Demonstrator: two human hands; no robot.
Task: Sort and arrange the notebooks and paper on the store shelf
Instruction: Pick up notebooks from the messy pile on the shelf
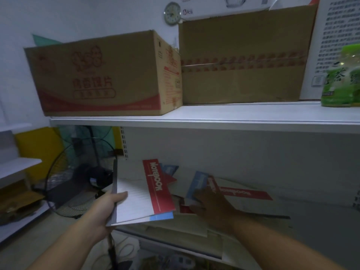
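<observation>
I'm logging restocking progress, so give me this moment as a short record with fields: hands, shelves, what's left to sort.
left hand: grips a stack of notebooks, red-banded one on top
right hand: reaches onto a blue-banded notebook; grip unclear
lower shelf: pile of overlapping notebooks, not yet straightened
upper shelf: printed box beside plain box, green packet at right end
beside shelf: fan at left

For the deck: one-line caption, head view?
Left hand holds a red-banded notebook stack; right hand touches loose notebooks on the lower shelf.
</observation>
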